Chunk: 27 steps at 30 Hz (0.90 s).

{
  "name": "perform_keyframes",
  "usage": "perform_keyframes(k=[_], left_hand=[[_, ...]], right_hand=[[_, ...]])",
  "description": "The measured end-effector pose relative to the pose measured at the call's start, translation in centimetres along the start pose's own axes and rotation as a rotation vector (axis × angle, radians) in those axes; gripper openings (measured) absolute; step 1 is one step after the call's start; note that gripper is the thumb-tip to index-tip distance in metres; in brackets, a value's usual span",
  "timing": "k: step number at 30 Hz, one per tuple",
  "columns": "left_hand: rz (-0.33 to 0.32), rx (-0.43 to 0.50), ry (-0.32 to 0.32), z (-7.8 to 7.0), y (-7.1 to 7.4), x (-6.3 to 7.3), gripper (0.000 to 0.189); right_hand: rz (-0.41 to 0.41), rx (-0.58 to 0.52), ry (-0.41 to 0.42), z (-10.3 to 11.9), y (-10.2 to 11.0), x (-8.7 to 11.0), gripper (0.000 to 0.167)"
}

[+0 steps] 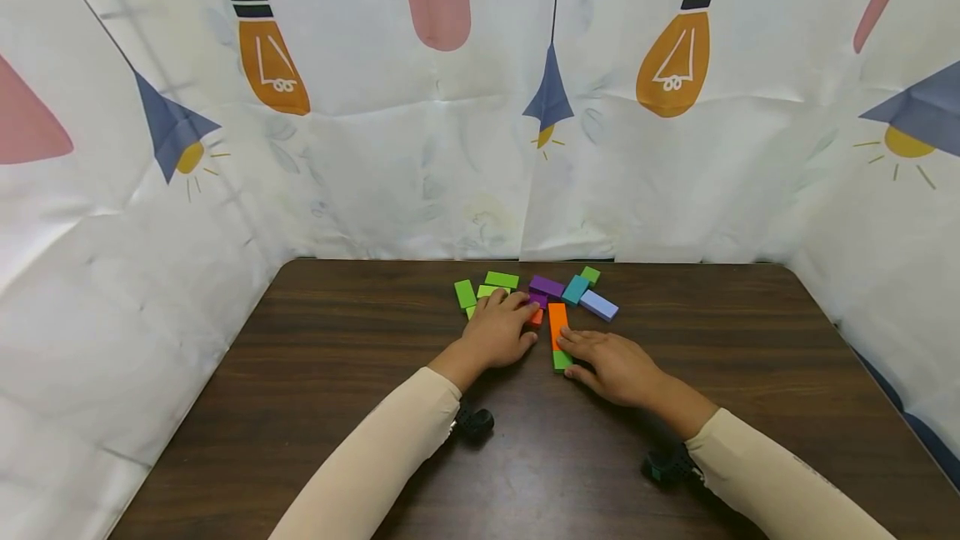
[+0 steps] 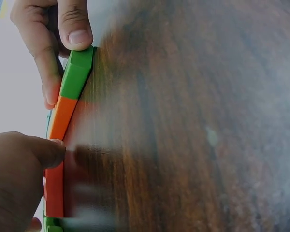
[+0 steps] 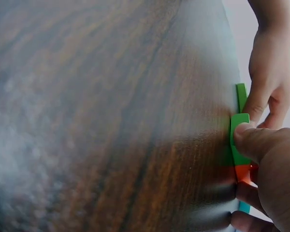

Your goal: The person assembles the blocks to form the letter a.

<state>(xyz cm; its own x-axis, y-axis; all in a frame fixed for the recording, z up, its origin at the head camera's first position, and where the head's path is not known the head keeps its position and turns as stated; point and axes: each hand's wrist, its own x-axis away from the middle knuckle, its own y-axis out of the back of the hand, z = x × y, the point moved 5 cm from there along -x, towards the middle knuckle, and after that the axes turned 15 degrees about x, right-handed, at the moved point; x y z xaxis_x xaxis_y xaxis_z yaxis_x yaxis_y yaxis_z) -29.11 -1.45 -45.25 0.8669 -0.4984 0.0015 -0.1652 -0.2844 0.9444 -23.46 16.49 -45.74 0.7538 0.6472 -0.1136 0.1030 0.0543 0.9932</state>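
My left hand (image 1: 496,332) reaches over the blocks, fingertips beside a red block (image 1: 535,318) and a purple block (image 1: 537,301). In the left wrist view its thumb touches the near side of the red block (image 2: 54,191), close to an orange block (image 2: 64,116). My right hand (image 1: 615,367) pinches a green block (image 1: 562,361) standing end to end with the orange block (image 1: 558,323). In the right wrist view its thumb lies on the green block (image 3: 239,140), other fingers reaching past it. The left palm hides part of the light green blocks.
Several green blocks (image 1: 502,279) lie beyond the left hand. A long purple block (image 1: 547,287), a teal block (image 1: 575,290), a lavender block (image 1: 599,305) and a small green block (image 1: 591,275) lie at the far side of the brown table (image 1: 337,407). A printed curtain (image 1: 375,182) hangs behind.
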Motion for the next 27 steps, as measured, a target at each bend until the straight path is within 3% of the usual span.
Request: perform_keyframes(k=[20, 27], left_hand=[[-0.026, 0.035, -0.044, -0.2, -0.4, 0.2, 0.053], [-0.094, 0.052, -0.033, 0.9, 0.5, 0.1, 0.058]], right_hand=[[-0.029, 0.000, 0.000, -0.1, -0.1, 0.2, 0.057], [-0.030, -0.008, 0.007, 0.0, 0.0, 0.1, 0.056]])
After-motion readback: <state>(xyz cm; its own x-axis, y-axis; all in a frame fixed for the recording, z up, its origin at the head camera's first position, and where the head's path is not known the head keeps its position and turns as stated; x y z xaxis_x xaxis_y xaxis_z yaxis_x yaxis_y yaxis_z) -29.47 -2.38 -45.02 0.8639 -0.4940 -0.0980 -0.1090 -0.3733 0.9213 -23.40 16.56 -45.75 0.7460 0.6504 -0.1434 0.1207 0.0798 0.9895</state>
